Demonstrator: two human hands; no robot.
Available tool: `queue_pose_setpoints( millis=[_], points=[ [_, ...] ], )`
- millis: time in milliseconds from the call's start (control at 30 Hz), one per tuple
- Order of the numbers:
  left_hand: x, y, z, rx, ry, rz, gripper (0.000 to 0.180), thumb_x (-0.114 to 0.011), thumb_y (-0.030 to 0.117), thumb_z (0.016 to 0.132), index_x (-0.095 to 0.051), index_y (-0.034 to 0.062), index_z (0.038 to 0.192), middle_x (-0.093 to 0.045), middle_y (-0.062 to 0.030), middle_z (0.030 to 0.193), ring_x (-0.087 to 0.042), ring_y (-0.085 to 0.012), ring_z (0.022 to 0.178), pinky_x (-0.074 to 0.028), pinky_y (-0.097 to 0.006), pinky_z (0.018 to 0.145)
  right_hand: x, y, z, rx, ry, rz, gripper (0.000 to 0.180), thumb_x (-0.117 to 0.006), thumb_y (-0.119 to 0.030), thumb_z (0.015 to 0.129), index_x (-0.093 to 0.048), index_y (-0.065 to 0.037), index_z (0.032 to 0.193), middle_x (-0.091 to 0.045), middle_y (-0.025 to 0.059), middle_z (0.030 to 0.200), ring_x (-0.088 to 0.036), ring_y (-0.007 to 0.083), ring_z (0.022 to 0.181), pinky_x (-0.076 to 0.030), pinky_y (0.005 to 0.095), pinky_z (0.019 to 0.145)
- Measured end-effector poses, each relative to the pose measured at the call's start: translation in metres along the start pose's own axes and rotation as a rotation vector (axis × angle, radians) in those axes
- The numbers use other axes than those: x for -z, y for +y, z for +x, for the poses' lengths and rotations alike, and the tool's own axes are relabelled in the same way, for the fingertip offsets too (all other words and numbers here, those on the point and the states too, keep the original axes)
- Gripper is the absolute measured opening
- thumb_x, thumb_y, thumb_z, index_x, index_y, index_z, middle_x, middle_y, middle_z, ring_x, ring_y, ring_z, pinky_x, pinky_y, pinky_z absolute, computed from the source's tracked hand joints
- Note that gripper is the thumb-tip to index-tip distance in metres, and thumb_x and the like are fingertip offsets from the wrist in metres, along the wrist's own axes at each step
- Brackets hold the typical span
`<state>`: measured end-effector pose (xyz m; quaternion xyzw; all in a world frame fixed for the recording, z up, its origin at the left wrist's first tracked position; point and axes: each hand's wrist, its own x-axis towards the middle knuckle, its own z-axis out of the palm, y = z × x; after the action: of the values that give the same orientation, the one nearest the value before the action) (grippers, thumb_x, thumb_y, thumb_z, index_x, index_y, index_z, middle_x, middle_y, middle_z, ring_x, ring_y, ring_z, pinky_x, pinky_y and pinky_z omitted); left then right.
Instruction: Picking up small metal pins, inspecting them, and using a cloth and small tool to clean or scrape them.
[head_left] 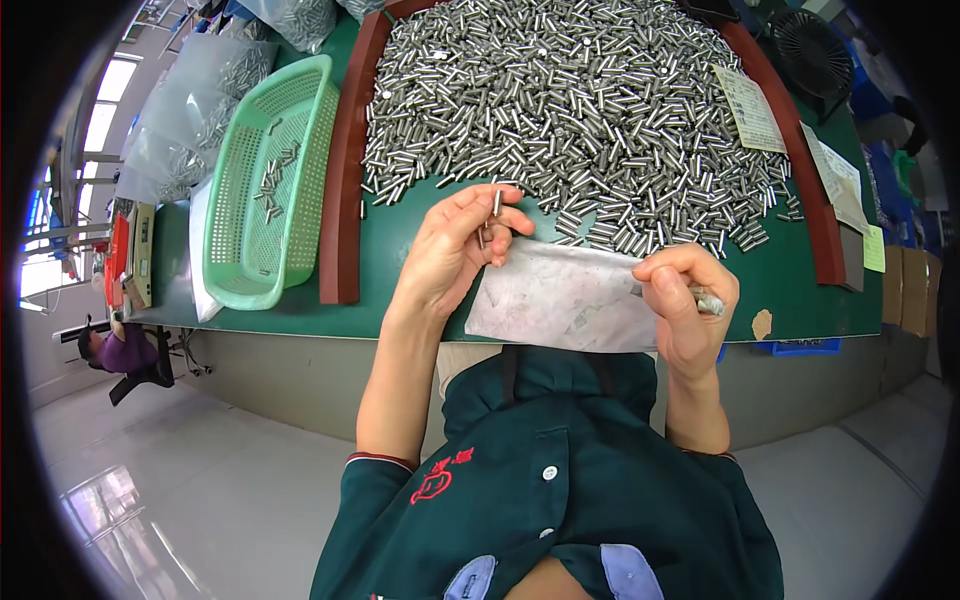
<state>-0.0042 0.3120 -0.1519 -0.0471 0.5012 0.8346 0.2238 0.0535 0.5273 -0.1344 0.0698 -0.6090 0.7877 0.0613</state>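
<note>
Between the thumb and fingers of my left hand (450,245) stands a small shiny metal pin (497,203). A second pin (481,238) shows against the lower fingers of that hand. My right hand (692,305) is closed on the right end of a greyish-white, smudged cloth (560,295), and a bunched bit pokes out past its fingers. The cloth hangs over the table's front edge, its upper left part close by my left fingers; I cannot tell whether they touch it. Just beyond both hands spreads a large heap of loose metal pins (560,110).
Dark red rails (345,200) flank the heap on the green table (390,225). At left are a green plastic basket (222,225) with several pins and clear bags (190,110) of pins. Paper sheets (750,108) and a black fan (810,60) are at right. Another person (125,350) sits far left.
</note>
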Motion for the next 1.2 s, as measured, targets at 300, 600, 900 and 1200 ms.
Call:
queue_pose_setpoints(
  millis=[300,600,900,1200],
  points=[
    [-0.010,0.006,0.002,-0.067,0.121,0.390,0.011,-0.051,0.012,0.082,-0.052,0.0028,0.076,-0.042,0.0039,0.060,-0.035,-0.0035,0.053,-0.029,-0.018,0.047,0.003,0.001,-0.001,0.010,-0.012,-0.010,0.009,-0.053,-0.003,0.078,-0.059,0.003,0.076,-0.056,0.0011,0.062,-0.040,0.0008,0.049,-0.029,0.0161,0.045],
    [-0.032,-0.009,0.016,-0.404,0.257,1.316,0.013,-0.066,0.008,0.067,-0.057,0.0005,0.073,-0.038,-0.0056,0.047,-0.039,-0.0192,0.042,-0.033,-0.032,0.044,0.004,0.001,-0.001,0.028,0.004,-0.021,0.009,-0.053,-0.003,0.078,-0.059,0.002,0.074,-0.056,0.0014,0.062,-0.040,0.0008,0.049,-0.029,0.0161,0.044],
    [-0.013,-0.003,0.005,-0.047,0.031,0.297,0.008,-0.052,0.011,0.085,-0.050,0.0035,0.087,-0.049,0.0002,0.069,-0.029,-0.0016,0.049,-0.022,-0.017,0.043,0.004,-0.001,0.001,0.015,-0.001,0.012,0.009,-0.053,-0.003,0.078,-0.059,0.003,0.074,-0.056,0.0011,0.062,-0.039,0.0007,0.049,-0.028,0.0164,0.044],
    [-0.009,-0.006,0.005,-0.109,0.047,0.246,0.004,-0.050,0.006,0.085,-0.051,0.0036,0.088,-0.058,-0.0079,0.077,-0.029,-0.0010,0.046,-0.022,-0.016,0.041,0.003,-0.001,0.001,-0.006,-0.005,0.010,0.009,-0.053,-0.003,0.078,-0.059,0.003,0.074,-0.055,0.0006,0.061,-0.039,0.0007,0.049,-0.029,0.0159,0.044]
  ],
)
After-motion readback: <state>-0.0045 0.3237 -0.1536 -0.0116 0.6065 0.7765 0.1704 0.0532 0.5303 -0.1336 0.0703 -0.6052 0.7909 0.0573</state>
